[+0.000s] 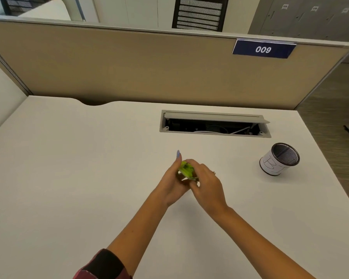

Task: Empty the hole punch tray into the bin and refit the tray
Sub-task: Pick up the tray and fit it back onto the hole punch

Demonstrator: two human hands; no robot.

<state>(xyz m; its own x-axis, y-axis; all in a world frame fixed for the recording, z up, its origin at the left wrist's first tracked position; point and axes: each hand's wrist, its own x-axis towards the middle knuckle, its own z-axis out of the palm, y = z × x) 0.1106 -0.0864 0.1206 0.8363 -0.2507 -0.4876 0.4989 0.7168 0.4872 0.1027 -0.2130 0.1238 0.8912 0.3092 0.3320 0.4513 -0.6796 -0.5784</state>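
Two hands, left hand (174, 183) and right hand (207, 185), close their fingers around the green hole punch (186, 169) at frame centre.
Bare counter (69, 178) surrounds them; the bin (279, 159) stands well apart, near the counter's right edge.

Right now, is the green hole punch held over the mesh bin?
No, both hands, left and right, hold the green hole punch above the desk, well left of the mesh bin.
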